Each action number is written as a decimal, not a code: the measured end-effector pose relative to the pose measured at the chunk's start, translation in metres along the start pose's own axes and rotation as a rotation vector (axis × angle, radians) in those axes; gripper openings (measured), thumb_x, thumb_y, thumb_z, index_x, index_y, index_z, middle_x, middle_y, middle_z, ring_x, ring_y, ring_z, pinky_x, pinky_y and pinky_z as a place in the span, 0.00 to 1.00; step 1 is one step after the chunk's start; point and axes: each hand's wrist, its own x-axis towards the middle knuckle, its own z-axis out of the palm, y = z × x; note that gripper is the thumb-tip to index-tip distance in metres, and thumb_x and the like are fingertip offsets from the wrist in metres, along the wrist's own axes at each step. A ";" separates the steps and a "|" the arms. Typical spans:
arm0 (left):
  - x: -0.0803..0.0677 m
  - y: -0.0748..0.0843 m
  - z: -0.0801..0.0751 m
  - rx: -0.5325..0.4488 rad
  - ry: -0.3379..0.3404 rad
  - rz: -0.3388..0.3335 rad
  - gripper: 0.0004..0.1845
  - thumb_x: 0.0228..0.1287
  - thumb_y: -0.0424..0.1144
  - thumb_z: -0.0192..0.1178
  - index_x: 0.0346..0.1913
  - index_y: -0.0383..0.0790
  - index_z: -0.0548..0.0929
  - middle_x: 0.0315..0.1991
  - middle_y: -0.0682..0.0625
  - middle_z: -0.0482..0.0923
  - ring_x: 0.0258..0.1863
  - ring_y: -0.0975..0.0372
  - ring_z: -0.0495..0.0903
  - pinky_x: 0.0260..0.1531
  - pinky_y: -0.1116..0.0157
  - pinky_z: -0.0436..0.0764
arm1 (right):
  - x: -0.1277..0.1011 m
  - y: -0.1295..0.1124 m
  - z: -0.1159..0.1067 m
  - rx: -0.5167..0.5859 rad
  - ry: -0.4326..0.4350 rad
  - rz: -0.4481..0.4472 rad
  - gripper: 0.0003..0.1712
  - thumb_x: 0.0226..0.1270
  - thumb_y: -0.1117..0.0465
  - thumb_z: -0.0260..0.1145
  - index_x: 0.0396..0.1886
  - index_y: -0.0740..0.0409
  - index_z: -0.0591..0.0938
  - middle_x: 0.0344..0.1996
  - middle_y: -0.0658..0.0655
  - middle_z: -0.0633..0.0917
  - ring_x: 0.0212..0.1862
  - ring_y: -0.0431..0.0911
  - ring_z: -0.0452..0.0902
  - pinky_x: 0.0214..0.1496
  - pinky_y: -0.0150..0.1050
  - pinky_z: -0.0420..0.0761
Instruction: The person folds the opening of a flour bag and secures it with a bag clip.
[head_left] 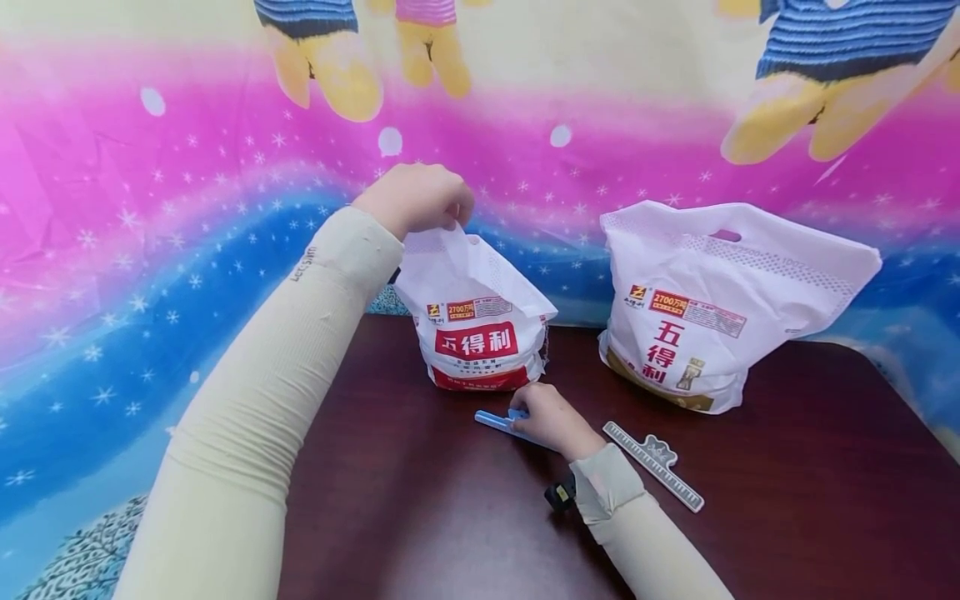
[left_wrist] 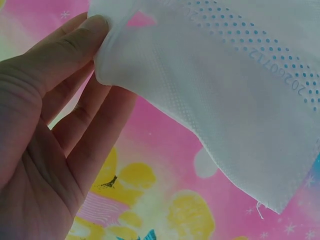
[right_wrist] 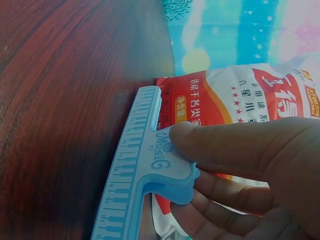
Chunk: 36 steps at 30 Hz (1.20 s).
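Note:
My left hand pinches the top edge of a white flour bag with a red label, between thumb and fingers. In the left wrist view the bag's thin fabric hangs from the thumb and fingertips. My right hand pinches the grip of a blue bag clip, patterned with piano keys, between thumb and fingers. The blue clip is at the table surface, just in front of the red-labelled bag.
A larger white flour bag with a handle hole stands upright at the right. In front of it lies a grey-white clip with piano-key markings. Everything rests on a dark reddish table, with a colourful printed cloth behind.

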 end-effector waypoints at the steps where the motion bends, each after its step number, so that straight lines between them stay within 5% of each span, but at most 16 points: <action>1: 0.000 0.000 0.000 0.001 0.002 0.001 0.12 0.66 0.33 0.68 0.52 0.44 0.86 0.52 0.45 0.81 0.52 0.51 0.77 0.55 0.50 0.80 | 0.000 0.000 0.000 -0.002 0.003 -0.005 0.12 0.58 0.64 0.78 0.42 0.60 0.88 0.36 0.54 0.85 0.38 0.46 0.78 0.47 0.44 0.85; 36: 0.001 -0.005 0.003 0.012 0.019 0.022 0.12 0.66 0.33 0.68 0.52 0.44 0.86 0.52 0.46 0.82 0.53 0.51 0.77 0.57 0.49 0.79 | -0.012 -0.002 -0.022 -0.068 0.166 -0.126 0.19 0.60 0.65 0.77 0.52 0.59 0.88 0.48 0.57 0.85 0.50 0.50 0.80 0.55 0.48 0.84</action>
